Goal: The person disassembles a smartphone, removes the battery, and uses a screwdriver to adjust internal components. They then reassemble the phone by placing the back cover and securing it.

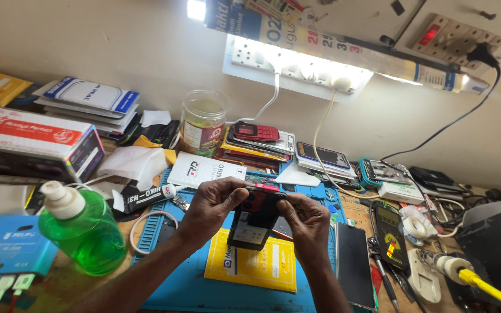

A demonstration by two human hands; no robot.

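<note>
gripping one phone [254, 219]: left hand [214, 204], right hand [308, 223].

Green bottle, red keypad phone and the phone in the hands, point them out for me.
green bottle [85, 235], head view, on its rounded body.
red keypad phone [256, 132], head view, on its keypad face.
held phone [253, 226], head view, on its back panel.

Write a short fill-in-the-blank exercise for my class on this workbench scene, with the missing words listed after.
1. Both hands hold a dark ____ above the blue mat.
2. The bottle at the left holds ____ liquid.
3. A small red phone lies on a stack of items beside the clear ____.
4. The packet under the hands is ____.

Missing words: phone; green; jar; yellow
</note>
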